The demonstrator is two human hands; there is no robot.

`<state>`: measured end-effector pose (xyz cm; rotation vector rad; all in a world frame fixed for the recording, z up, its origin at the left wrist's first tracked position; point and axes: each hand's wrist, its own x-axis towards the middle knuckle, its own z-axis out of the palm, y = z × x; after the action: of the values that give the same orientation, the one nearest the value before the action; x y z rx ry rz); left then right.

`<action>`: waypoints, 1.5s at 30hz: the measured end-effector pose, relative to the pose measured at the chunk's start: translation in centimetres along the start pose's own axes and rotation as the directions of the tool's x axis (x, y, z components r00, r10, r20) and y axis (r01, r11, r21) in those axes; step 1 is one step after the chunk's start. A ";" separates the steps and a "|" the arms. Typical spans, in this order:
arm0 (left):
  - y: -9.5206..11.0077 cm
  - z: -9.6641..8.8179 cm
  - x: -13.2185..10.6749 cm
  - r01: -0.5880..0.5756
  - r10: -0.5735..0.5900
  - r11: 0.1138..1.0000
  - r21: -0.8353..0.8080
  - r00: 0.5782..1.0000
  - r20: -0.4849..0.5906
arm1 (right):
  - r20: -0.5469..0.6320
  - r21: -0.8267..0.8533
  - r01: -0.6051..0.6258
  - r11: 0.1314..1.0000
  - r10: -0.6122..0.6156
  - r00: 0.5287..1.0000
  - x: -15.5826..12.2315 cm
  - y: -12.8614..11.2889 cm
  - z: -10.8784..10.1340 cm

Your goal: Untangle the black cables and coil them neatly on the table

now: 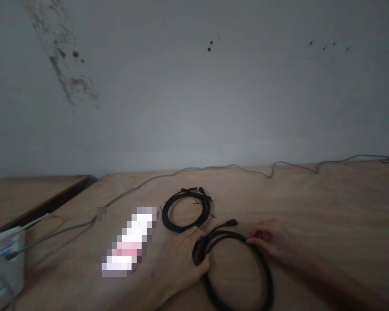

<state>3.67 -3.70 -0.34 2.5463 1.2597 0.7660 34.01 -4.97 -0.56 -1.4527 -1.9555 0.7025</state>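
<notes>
A black cable wound into a large loop (269, 280) lies at the front of the wooden table, running past the lower edge of the view. My left hand (186, 259) is closed round the loop's left side, thumb toward me. At the loop's upper right, my right hand (269, 242) pinches the cable between thumb and fingertips. One cable end with a black plug (231, 222) sticks out between my hands. Just beyond my left hand rests a second, smaller black cable coil (166, 214), with its connectors at the far side and thin tie ends poking out.
Left of the coils lies a bright oblong thing (129, 242), pixelated beyond recognition. A white box-like item (6, 268) stands at the left edge. From there a thin grey cord (136, 188) crosses the table (327, 203) and follows the marked wall (246, 108). A dark table edge (68, 192) is farther left.
</notes>
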 end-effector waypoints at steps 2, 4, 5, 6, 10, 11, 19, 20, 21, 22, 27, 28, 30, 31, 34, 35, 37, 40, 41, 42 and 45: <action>0.0 -0.1 0.1 -0.003 0.003 1.000 0.017 1.000 -0.007 | -0.022 0.026 -0.010 1.000 0.011 1.000 0.0 0.0 0.5; -0.1 -0.3 0.2 0.002 -0.001 0.999 0.048 1.000 -0.017 | -0.027 0.043 -0.011 0.999 0.012 1.000 -0.1 -0.2 0.7; -0.1 -0.3 0.2 0.001 0.000 0.998 0.067 1.000 -0.020 | -0.025 0.049 0.006 0.999 -0.004 1.000 -0.1 -0.4 0.7; -0.2 -0.3 0.2 0.001 0.001 0.996 0.088 1.000 -0.021 | -0.022 0.058 0.033 0.998 -0.032 0.999 -0.2 -0.6 0.6; -0.5 0.0 0.2 -0.004 0.008 0.990 0.137 0.999 -0.032 | -0.029 0.109 0.086 0.990 -0.084 0.996 -0.5 -0.8 0.5; -0.6 0.0 0.1 -0.005 0.010 0.991 0.136 0.999 -0.037 | -0.038 0.111 0.069 0.991 -0.065 0.997 -0.5 -0.8 0.6; -0.8 0.0 0.3 0.027 -0.026 0.995 0.098 1.000 -0.009 | -0.081 0.066 -0.002 0.998 0.007 0.997 0.0 -0.1 1.4; -0.8 -0.1 0.3 0.026 -0.025 0.995 0.096 1.000 -0.004 | -0.086 0.053 -0.008 0.999 0.012 0.996 0.0 -0.1 1.4; -0.8 -0.1 0.3 0.024 -0.023 0.995 0.097 1.000 -0.006 | -0.087 0.040 -0.013 0.999 0.016 0.996 0.0 -0.1 1.4; -0.8 -0.1 0.2 0.020 -0.019 0.995 0.099 1.000 -0.009 | -0.086 0.029 -0.015 0.999 0.018 0.996 0.0 -0.1 1.3; -0.5 -0.2 0.2 0.019 -0.019 0.996 0.092 1.000 0.000 | -0.079 0.020 0.024 1.000 -0.023 0.997 -0.2 -0.7 1.1; -0.4 -0.2 0.2 0.025 -0.025 0.996 0.088 1.000 0.005 | -0.083 0.024 0.033 0.999 -0.031 0.996 -0.3 -0.9 1.0; -0.2 -0.4 0.2 0.042 -0.045 0.996 0.080 0.999 0.026 | -0.074 0.023 0.038 0.999 -0.036 0.997 -0.4 -1.3 0.8; -0.2 -0.4 0.3 0.054 -0.057 0.996 0.078 0.998 0.039 | -0.063 0.017 0.040 0.999 -0.039 0.997 -0.4 -1.5 0.8; -0.2 -0.4 0.3 0.079 -0.084 0.994 0.074 0.994 0.072 | -0.038 0.009 0.046 0.999 -0.046 0.998 -0.3 -1.8 0.7; -0.3 -0.3 0.3 0.080 -0.085 0.994 0.076 0.994 0.069 | -0.045 0.018 0.045 0.999 -0.044 0.998 -0.3 -1.7 0.8; -0.4 -0.2 0.3 0.075 -0.080 0.994 0.083 0.995 0.055 | -0.069 0.041 0.035 0.999 -0.032 0.997 -0.2 -1.5 1.0; -0.6 -0.1 0.2 0.058 -0.061 0.995 0.076 0.997 0.042 | -0.099 0.043 0.015 0.999 -0.010 0.995 -0.1 -0.9 1.2; -0.6 -0.1 0.2 0.056 -0.059 0.996 0.072 0.997 0.042 | -0.105 0.038 0.009 0.999 -0.005 0.995 -0.1 -0.8 1.2; -0.6 -0.1 0.2 0.056 -0.059 0.996 0.071 0.997 0.044 | -0.113 0.036 0.001 0.999 0.003 0.994 0.0 -0.7 1.2; -0.6 -0.1 0.2 0.059 -0.062 0.995 0.075 0.997 0.046 | -0.127 0.058 -0.022 0.998 0.029 0.991 0.0 -0.5 1.2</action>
<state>3.30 -3.15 -0.39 2.5544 1.3675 0.6530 32.85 -5.17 -1.00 -1.4543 -1.8087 0.6538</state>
